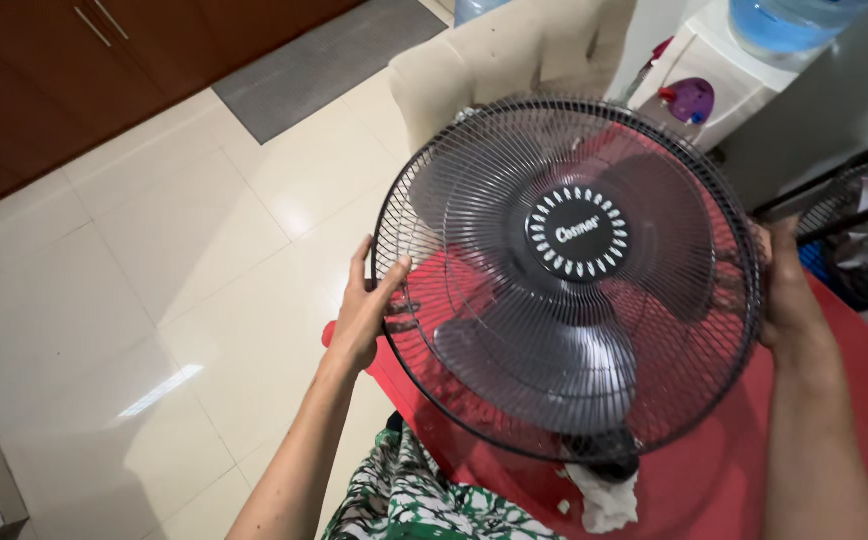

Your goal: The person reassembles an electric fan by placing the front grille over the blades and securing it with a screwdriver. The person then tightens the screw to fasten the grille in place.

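— Green patterned cloth (409,505) sits lowest in view, right under the camera. What's above it?

— Going from the left: pale floor tiles (104,300), bare and wide. Then the left hand (366,310), thumb hooked over the rim of a black fan (569,275), fingers behind the wire grille. It's clamped on that edge.

— And the fan itself?

— Held up between both hands, over a red table (714,480), grille face turned toward the camera, so its axle points roughly at the viewer. Dark blades show through the wires. A crumpled white rag (604,500) lies just below its lower rim.

— The other side?

— The right hand (789,300) grips the opposite rim, mostly hidden behind the cage. Hands are well apart, one at each side of the round frame, about equally near.

— Room to move?

— Open to the left over the floor; crowded to the right, where a dark wire rack (854,240) stands near and a white water dispenser (724,90) sits behind
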